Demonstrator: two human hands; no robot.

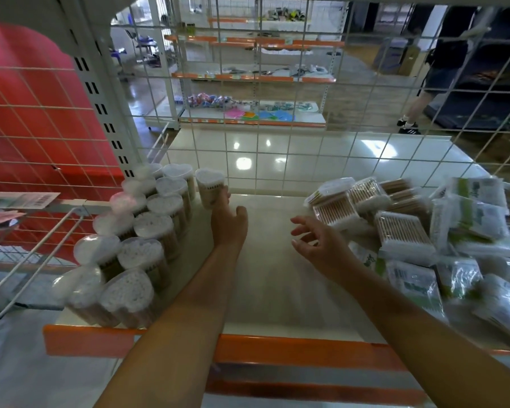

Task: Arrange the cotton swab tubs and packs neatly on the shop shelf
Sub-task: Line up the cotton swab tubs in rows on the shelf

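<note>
Clear plastic tub (209, 187) sits in the left hand (228, 222)'s grip; the right hand (318, 245) hovers with fingers spread.

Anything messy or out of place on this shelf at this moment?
Yes. The packs on the right lie in a jumbled, overlapping heap, tilted every way. The tubs on the left stand in tidy rows; the left hand holds one more tub at the back.
</note>
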